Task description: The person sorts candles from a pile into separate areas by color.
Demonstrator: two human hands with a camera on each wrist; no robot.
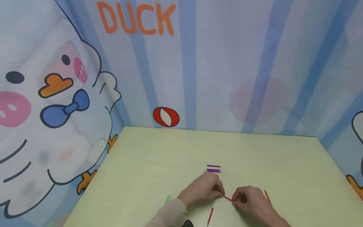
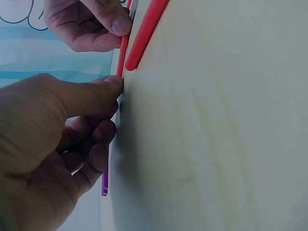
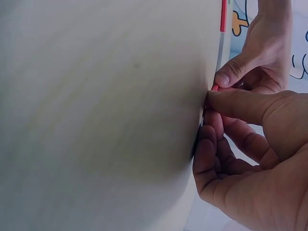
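A slim red colored pencil lies between my hands, close to the tabletop. My left hand pinches its left end between thumb and finger, and my right hand pinches the other end. In the left wrist view the left hand is near, with the red pencil running up to the other hand. The right wrist view shows the right hand with its fingers curled, hiding most of the pencil. A second red pencil lies on the table below the left hand, and another red pencil beyond the right hand.
Several purple pencils lie side by side just behind the left hand. Green pencils lie left of the left forearm, partly hidden by the sleeve. The pale yellow table meets a duck-printed cloth backdrop at its far edge.
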